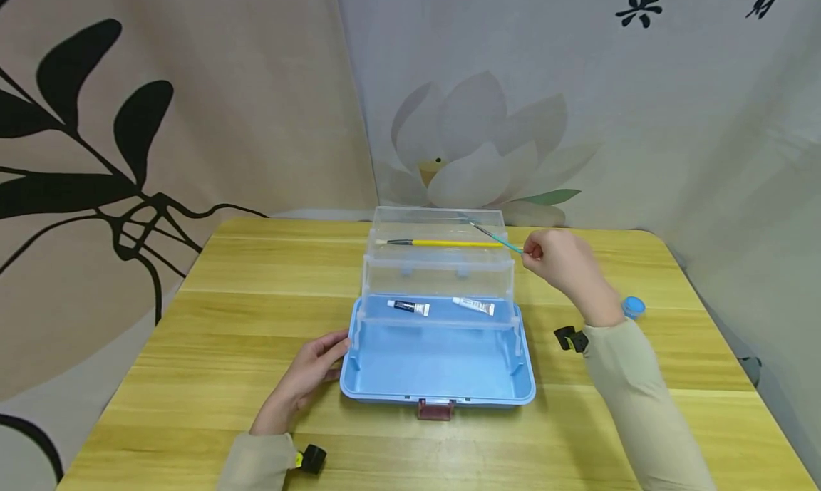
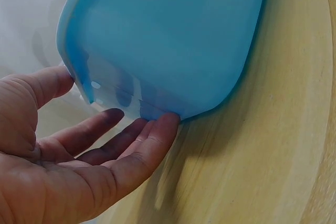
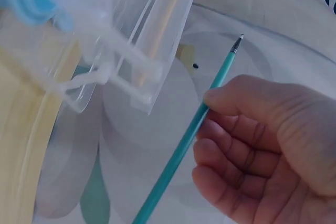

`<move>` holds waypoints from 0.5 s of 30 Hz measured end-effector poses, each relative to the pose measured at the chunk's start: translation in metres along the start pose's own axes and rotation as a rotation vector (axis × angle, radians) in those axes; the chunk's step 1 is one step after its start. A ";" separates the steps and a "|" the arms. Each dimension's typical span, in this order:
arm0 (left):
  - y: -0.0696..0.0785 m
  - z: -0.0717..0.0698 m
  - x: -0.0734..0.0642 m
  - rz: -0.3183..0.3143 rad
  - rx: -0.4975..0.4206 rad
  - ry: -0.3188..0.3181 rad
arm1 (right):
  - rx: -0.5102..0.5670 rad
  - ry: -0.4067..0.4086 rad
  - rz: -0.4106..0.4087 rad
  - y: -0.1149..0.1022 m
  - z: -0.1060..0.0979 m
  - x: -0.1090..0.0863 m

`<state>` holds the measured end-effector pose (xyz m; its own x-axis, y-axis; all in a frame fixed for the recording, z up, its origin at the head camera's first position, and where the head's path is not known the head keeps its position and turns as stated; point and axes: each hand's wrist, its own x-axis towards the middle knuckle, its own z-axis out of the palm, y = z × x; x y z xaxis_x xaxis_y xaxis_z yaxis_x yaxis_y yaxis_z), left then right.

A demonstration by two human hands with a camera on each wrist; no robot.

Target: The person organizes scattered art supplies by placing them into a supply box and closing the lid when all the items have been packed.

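Observation:
A blue storage box stands with its lid raised and clear trays folded out behind its base. My left hand holds the box's left end, thumb and fingertips against the edge. Above the right end of the upper tray, my right hand pinches a thin teal paintbrush between thumb and fingers, bristle tip pointing left. A yellow-handled paintbrush lies across the upper tray. In the lower tray lie a paint tube with a dark label and a white paint tube.
A small blue-lidded container stands on the wooden table, partly behind the right wrist. The box's dark red latch faces the near edge. A printed curtain hangs behind the table.

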<state>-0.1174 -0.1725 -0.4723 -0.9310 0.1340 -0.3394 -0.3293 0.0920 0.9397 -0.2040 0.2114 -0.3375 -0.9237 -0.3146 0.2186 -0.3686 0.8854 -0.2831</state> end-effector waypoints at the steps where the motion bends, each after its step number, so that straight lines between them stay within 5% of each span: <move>1: 0.000 0.000 0.000 0.000 -0.001 0.001 | 0.001 -0.004 -0.012 -0.003 0.001 0.004; 15: 0.001 -0.001 -0.001 0.017 0.002 -0.016 | -0.045 -0.121 -0.218 -0.052 0.012 0.053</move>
<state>-0.1167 -0.1735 -0.4703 -0.9339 0.1518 -0.3237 -0.3129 0.0911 0.9454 -0.2353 0.1449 -0.3220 -0.8298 -0.5358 0.1561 -0.5578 0.8057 -0.1995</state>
